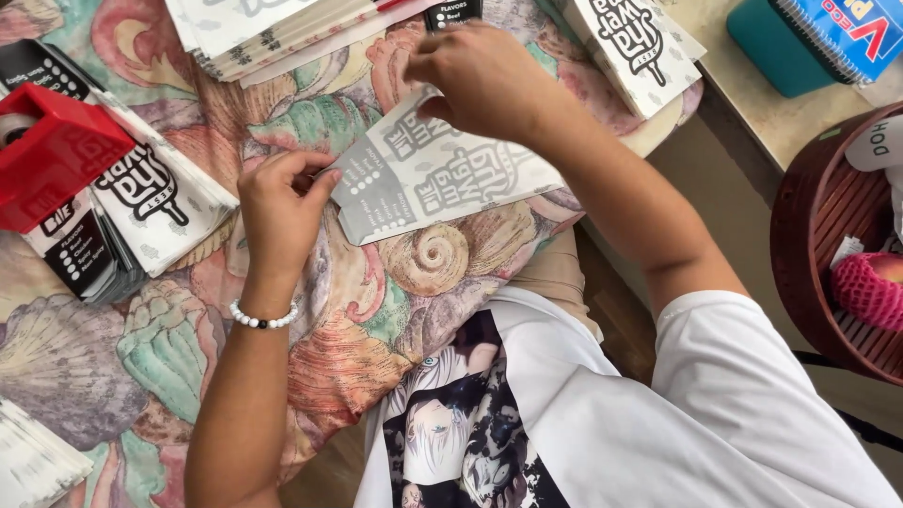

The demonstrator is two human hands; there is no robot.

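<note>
A flat white paper sheet with grey print [442, 174] lies tilted on a table under a seashell-patterned cloth [376, 301]. My left hand [277, 212], with a white bead bracelet at the wrist, pinches the sheet's lower left corner. My right hand [484, 80] grips the sheet's upper edge with bent fingers. Both hands hold the same sheet.
Stacks of similar printed sheets lie at the top [273, 33], the left [150, 202], the top right [635, 47] and the bottom left [33, 461]. A red tape dispenser [52, 150] stands at the left. A teal box [790, 47] and a brown basket [828, 245] sit at the right.
</note>
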